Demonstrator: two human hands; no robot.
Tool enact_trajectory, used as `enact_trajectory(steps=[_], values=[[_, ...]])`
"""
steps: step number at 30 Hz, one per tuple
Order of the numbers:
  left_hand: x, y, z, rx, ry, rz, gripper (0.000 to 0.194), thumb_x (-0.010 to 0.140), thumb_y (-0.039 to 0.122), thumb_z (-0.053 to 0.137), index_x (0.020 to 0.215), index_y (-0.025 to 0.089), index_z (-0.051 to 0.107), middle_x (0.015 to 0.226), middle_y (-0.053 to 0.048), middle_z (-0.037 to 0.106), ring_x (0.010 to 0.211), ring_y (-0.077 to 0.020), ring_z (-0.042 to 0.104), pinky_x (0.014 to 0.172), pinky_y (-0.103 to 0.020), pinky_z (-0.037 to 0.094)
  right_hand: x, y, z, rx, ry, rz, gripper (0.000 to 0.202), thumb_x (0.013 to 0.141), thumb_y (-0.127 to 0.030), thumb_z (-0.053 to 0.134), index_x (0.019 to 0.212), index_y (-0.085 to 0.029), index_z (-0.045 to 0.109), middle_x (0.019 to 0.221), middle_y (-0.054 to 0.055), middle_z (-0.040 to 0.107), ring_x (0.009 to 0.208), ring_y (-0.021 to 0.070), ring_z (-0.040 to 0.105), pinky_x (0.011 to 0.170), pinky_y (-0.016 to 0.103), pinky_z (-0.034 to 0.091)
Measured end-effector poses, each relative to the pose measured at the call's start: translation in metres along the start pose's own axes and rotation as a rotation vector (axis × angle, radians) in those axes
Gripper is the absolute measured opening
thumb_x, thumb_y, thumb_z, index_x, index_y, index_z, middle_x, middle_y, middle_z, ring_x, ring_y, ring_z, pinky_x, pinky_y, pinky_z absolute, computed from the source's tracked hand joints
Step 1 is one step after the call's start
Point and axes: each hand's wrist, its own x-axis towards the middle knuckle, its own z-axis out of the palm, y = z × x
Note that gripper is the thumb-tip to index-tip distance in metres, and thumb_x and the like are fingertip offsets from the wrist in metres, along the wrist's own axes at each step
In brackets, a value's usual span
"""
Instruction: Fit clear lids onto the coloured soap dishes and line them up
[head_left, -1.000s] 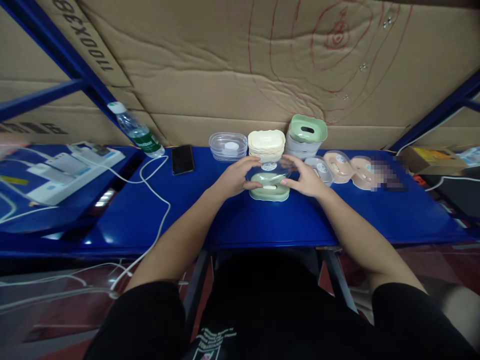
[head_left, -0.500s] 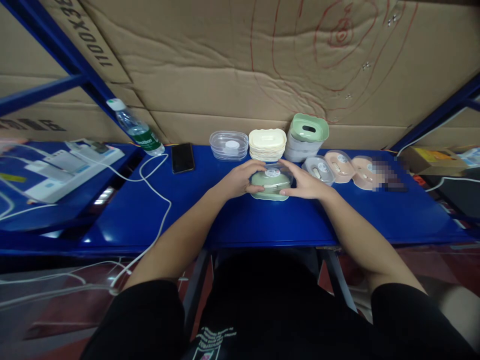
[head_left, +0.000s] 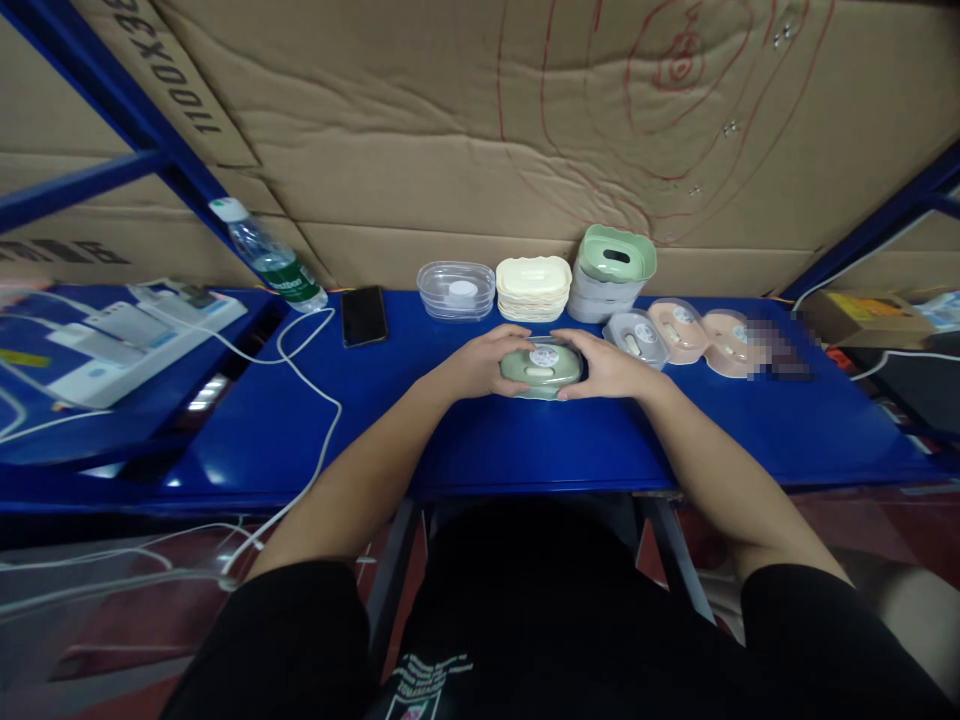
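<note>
A green soap box (head_left: 541, 378) with a clear lid and a round white label sits on the blue table in front of me. My left hand (head_left: 491, 362) grips its left end, thumb at the front and fingers over the far side. Around the right end, my right hand (head_left: 600, 366) is closed the same way. Right behind stand a stack of cream trays (head_left: 534, 288) and a stack of clear lids (head_left: 457, 292). A stack of green and whitish tubs (head_left: 611, 280) is to their right. Beside my right hand lies a grey lidded box (head_left: 636, 338).
Two pink lidded boxes (head_left: 677, 330) continue the row to the right. On the left are a phone (head_left: 364, 316), a water bottle (head_left: 277, 262) and a white cable (head_left: 339, 405). A power strip (head_left: 142, 345) lies farther left. Cardboard (head_left: 390, 120) walls off the back.
The clear lid has gone down and now sits lower over the green box. Both hands have lowered slightly with it and remain around the ends.
</note>
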Motion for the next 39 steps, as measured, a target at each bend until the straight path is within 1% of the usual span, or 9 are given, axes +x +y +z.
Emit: enact_trajectory(steps=[5,9,12,18,25,28,31,35,39], values=[[-0.002,0.001,-0.005,0.003,-0.010,-0.016,0.079,0.081,0.054,0.098,0.152,0.033,0.071,0.164,-0.013,0.064,0.144,-0.0378,0.070,0.123,-0.059,0.059,0.001,-0.007,0.000,-0.024,-0.008,0.051,0.120,0.068,-0.066,0.100,0.167,-0.017,0.054,0.166,0.024,0.061,0.148,0.0506,0.063,0.126,0.069,0.051],[-0.003,-0.002,-0.008,-0.004,0.004,0.015,0.091,0.074,0.067,0.100,0.153,0.036,0.070,0.155,-0.013,0.071,0.138,-0.0386,0.074,0.118,-0.059,0.063,0.001,-0.007,0.001,-0.048,0.018,0.022,0.115,0.068,-0.069,0.099,0.165,-0.025,0.057,0.162,0.019,0.064,0.149,0.0498,0.064,0.126,0.070,0.052],[-0.002,-0.002,-0.009,0.000,0.014,0.030,0.088,0.076,0.068,0.098,0.153,0.036,0.070,0.152,-0.012,0.074,0.136,-0.0371,0.075,0.116,-0.057,0.064,0.001,-0.005,0.002,-0.053,0.028,-0.003,0.113,0.070,-0.070,0.099,0.166,-0.029,0.057,0.162,0.018,0.064,0.149,0.0493,0.063,0.127,0.071,0.051],[0.000,0.002,-0.013,0.044,-0.030,-0.020,0.093,0.079,0.068,0.095,0.158,0.031,0.066,0.149,-0.012,0.078,0.134,-0.0373,0.077,0.114,-0.057,0.063,-0.001,-0.004,0.002,-0.046,0.031,-0.009,0.125,0.070,-0.071,0.101,0.174,-0.028,0.048,0.167,0.020,0.058,0.151,0.0501,0.061,0.128,0.071,0.051],[-0.001,-0.004,-0.011,0.059,-0.029,-0.036,0.096,0.075,0.069,0.097,0.157,0.029,0.067,0.149,-0.013,0.078,0.133,-0.0392,0.077,0.113,-0.058,0.064,-0.002,-0.005,0.002,-0.048,-0.011,-0.006,0.123,0.071,-0.078,0.097,0.174,-0.028,0.051,0.163,0.018,0.059,0.147,0.0493,0.065,0.127,0.068,0.052],[-0.001,-0.008,-0.010,0.067,-0.006,-0.021,0.098,0.074,0.070,0.098,0.159,0.031,0.065,0.150,-0.013,0.078,0.132,-0.0398,0.078,0.110,-0.059,0.065,-0.002,-0.004,0.001,-0.043,-0.011,-0.015,0.117,0.075,-0.082,0.092,0.173,-0.031,0.052,0.162,0.017,0.061,0.145,0.0487,0.066,0.125,0.068,0.054],[-0.001,-0.008,-0.010,0.066,-0.023,-0.049,0.101,0.073,0.072,0.098,0.159,0.029,0.066,0.152,-0.015,0.076,0.135,-0.0426,0.076,0.112,-0.063,0.064,-0.001,-0.002,0.000,-0.051,-0.001,-0.021,0.107,0.082,-0.082,0.087,0.171,-0.031,0.055,0.159,0.017,0.065,0.143,0.0484,0.068,0.122,0.070,0.056],[-0.002,-0.007,-0.010,0.058,-0.054,-0.082,0.105,0.070,0.072,0.099,0.159,0.027,0.066,0.152,-0.016,0.075,0.138,-0.0434,0.074,0.115,-0.063,0.062,0.000,-0.003,-0.001,-0.072,0.003,-0.015,0.116,0.072,-0.084,0.093,0.170,-0.031,0.057,0.160,0.017,0.065,0.146,0.0504,0.066,0.124,0.071,0.054],[-0.004,-0.010,-0.007,0.061,-0.027,-0.047,0.100,0.074,0.071,0.096,0.159,0.030,0.065,0.148,-0.013,0.076,0.133,-0.0403,0.076,0.111,-0.058,0.063,-0.001,-0.006,-0.001,-0.077,-0.010,0.007,0.123,0.068,-0.084,0.096,0.170,-0.028,0.056,0.162,0.018,0.063,0.147,0.0501,0.066,0.125,0.069,0.054]])
